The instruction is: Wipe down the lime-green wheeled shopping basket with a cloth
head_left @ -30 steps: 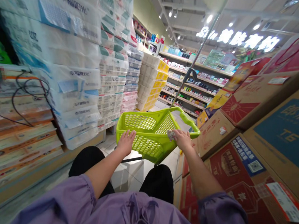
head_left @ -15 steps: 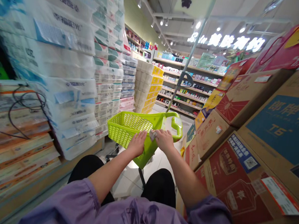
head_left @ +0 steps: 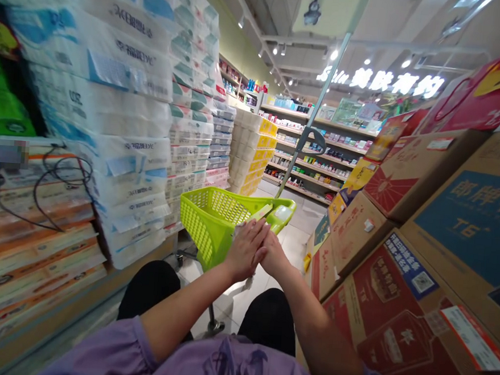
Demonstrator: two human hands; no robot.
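Observation:
My hands meet in front of me at the near side of a bright green plastic shopping cart [head_left: 214,208]. My left hand [head_left: 245,249] lies partly over my right hand [head_left: 274,256], its fingers together and bent. Bits of a crumpled whitish cloth [head_left: 249,281] show below the hands and near the left fingertips; the rest is hidden between the palms. Whether it is cloth or tissue I cannot tell. The right fingers are mostly covered. The cart's basket is perforated, and its handle end points right, just beyond my hands.
Stacked tissue packs [head_left: 138,128] rise on the left, above orange-and-white packages [head_left: 36,241] with a black cable [head_left: 35,195]. Cardboard boxes [head_left: 399,318] pile up on the right. A pole [head_left: 308,123] with a flag stands by the cart; shelves [head_left: 332,170] line the back.
My left hand has left the cart's edge and come together with my right hand over the crumpled cloth. The cart has turned slightly, and the view has shifted a little.

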